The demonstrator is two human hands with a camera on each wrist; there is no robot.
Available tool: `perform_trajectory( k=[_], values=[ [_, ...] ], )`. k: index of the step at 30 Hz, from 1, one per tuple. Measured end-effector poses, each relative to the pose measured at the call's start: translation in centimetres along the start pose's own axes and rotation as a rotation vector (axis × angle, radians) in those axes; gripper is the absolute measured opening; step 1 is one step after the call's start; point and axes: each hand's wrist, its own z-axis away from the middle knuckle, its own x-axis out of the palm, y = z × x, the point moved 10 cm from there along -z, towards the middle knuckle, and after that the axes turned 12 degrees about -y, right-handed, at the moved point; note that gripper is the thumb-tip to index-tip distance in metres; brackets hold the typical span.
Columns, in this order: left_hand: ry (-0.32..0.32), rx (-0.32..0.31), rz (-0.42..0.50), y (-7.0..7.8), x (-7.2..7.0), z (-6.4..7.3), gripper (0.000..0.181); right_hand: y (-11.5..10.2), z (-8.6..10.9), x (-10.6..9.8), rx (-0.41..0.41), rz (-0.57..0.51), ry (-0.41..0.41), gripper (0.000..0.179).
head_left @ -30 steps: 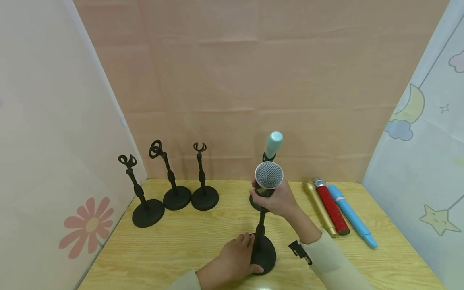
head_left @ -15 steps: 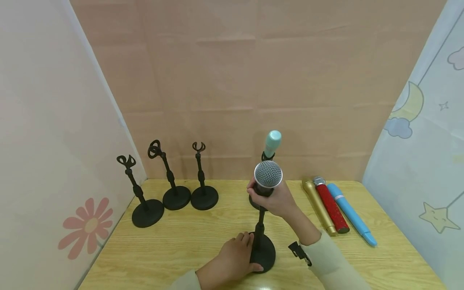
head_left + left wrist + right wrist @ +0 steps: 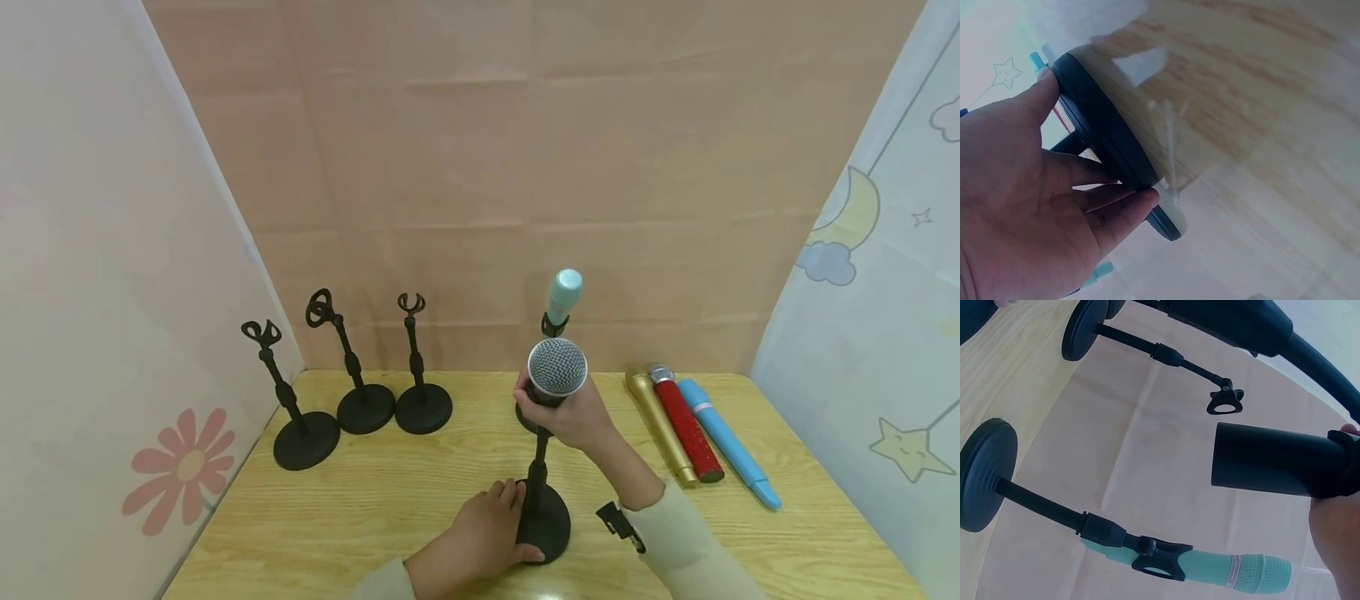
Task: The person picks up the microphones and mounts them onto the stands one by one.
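Note:
My right hand [image 3: 579, 414] grips a black microphone [image 3: 1266, 459] just below its silver mesh head [image 3: 557, 367], which faces up toward me. The microphone sits at the clip of the nearest black microphone stand [image 3: 551, 529]; the hand hides part of that clip in the head view, while its edge shows beside the fingers in the right wrist view. My left hand [image 3: 483, 533] holds the round base of this stand, thumb at one edge and fingertips at another. Directly behind stands another stand with a mint-green microphone [image 3: 566, 293] in its clip.
Three black stands with bare clips, a left one [image 3: 306, 440], a middle one [image 3: 365, 408] and a right one [image 3: 423, 408], stand at the back left. On the right lie a gold microphone [image 3: 663, 429], a red microphone [image 3: 688, 433] and a blue one [image 3: 727, 442]. A tan backdrop rises behind.
The silver microphone head has dipped slightly toward me and to the right over the last half second, with the right hand still around it. The left hand keeps its place on the base.

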Motion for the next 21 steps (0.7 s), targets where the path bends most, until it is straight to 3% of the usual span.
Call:
perform_trajectory(
  k=[12,21],
  values=[
    [-0.005,0.003,0.013,-0.04,-0.05,0.04,0.096,0.00,0.37,-0.04,-0.003,-0.072,0.038,0.023],
    [0.007,0.009,0.014,0.02,-0.02,0.19,0.095,0.02,0.63,-0.01,0.020,-0.032,0.041,0.022]
  ],
)
